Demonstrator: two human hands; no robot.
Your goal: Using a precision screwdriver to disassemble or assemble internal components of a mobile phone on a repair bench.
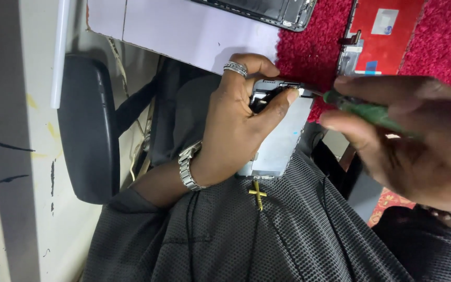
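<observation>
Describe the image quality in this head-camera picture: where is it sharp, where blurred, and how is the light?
In the head view, the left hand and the grey phone panel it holds are fairly sharp; the right hand with the green screwdriver is soft, too close to the lens; light is even, with slight glare on the panel and no hard shadows; the frame is rotated sideways.

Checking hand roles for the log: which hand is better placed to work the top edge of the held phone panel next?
Right, probably. The right hand grips the green screwdriver, whose tip meets the phone panel at its top edge. The left hand is wrapped around the panel, steadying it.
</observation>
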